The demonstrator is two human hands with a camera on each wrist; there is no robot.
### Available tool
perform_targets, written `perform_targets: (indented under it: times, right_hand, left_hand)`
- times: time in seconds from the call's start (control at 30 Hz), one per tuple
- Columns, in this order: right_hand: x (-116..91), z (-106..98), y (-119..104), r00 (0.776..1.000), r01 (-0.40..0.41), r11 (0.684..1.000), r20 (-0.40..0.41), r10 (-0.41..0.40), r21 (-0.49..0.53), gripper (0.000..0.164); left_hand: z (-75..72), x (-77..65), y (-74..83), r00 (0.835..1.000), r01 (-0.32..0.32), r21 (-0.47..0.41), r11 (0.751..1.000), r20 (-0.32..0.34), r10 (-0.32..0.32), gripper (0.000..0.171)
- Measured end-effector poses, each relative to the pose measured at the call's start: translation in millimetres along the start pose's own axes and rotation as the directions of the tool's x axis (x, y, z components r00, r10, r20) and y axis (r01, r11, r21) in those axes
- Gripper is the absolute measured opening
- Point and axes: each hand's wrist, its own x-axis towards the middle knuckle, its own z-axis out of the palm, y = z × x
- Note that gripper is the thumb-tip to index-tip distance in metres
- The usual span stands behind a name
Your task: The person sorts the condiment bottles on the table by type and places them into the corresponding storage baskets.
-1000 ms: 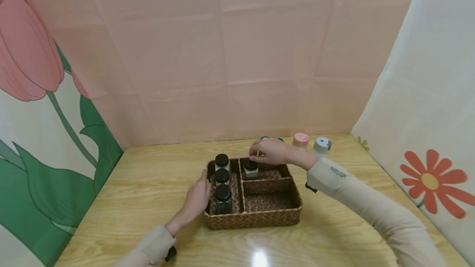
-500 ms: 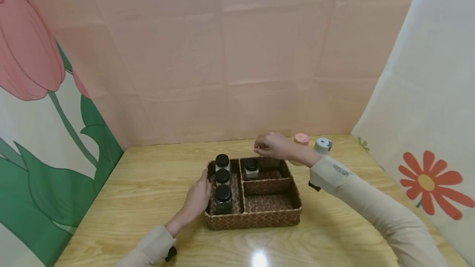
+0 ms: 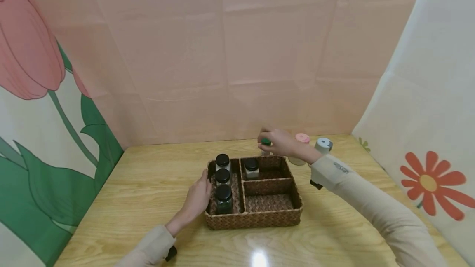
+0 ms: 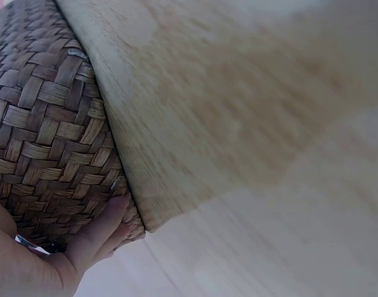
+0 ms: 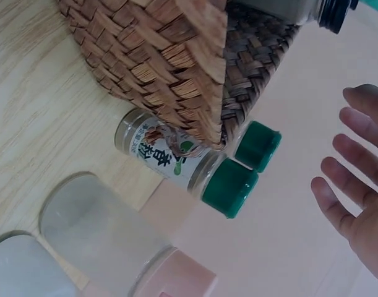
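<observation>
A divided woven basket [image 3: 252, 219] stands on the table. My left hand [image 3: 196, 195] rests against its left side; in the left wrist view, extended fingers [image 4: 99, 232] touch the weave. Black-lidded jars [image 3: 223, 193] stand in a row in the left compartment. Another black-lidded jar [image 3: 251, 168] stands in the back right compartment. Behind the basket, my right hand [image 3: 280, 141] hovers by a green-capped spice bottle [image 3: 265, 145], partly hiding it. In the right wrist view, the right hand [image 5: 362, 167] has spread fingers, apart from two green-capped bottles [image 5: 229, 189].
To the right of the green-capped bottles stand a pink-capped container [image 3: 302, 138] and a pale blue-grey-capped one [image 3: 324, 145]. A pink cloth [image 3: 237, 73] hangs behind the wooden table [image 3: 159, 176]. Printed flower cloths [image 3: 426, 182] flank both sides.
My right hand has left the jar's black lid in the back right compartment and moved back to the green-capped bottles. My left hand and the basket stay in place.
</observation>
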Motion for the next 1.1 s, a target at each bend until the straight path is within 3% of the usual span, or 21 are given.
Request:
perform_targets:
  times: [0.23,0.6,1.1]
  right_hand:
    - [-1.7,3.2,10.1,0.997,-0.072,0.997,-0.008,0.071,-0.034,0.029]
    - [-6.6,7.2,18.2,0.98,-0.173,0.985,0.1,0.174,-0.017,0.051]
    - [-10.9,20.9,32.5,0.98,-0.157,0.988,0.119,0.158,-0.018,0.052]
  left_hand:
    - [0.2,-0.6,0.8,1.0,0.003,0.003,1.0,-0.002,-0.003,0.048]
    - [0.8,-0.7,1.8,1.0,0.013,0.007,1.0,0.004,-0.013,0.048]
    - [0.8,-2.4,2.0,1.0,-0.005,0.005,1.0,-0.003,0.005,0.047]
